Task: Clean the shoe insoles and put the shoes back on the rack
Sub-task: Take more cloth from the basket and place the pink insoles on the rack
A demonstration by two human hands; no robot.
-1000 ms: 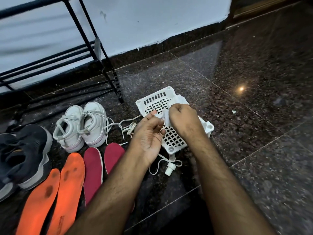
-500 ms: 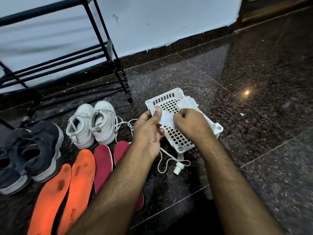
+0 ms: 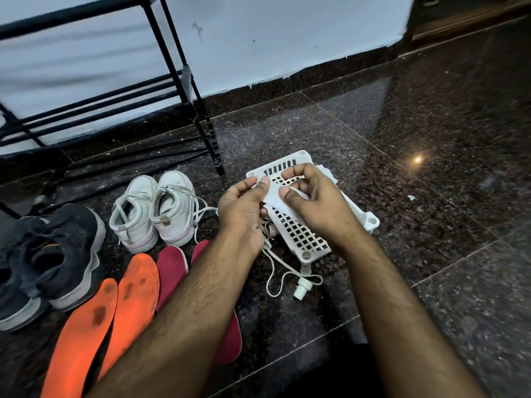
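prep step: left hand and right hand both pinch a white wipe over the basket. orange insoles and red insoles lie on floor beside shoes, uncleaned. next, likely: carry wipe to an insole.

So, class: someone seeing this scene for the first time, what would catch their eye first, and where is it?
Probably the two bright orange insoles on the dark floor at lower left, dirty spots showing. Next, centre frame, the left hand and right hand pinching a white wipe above a white plastic basket.
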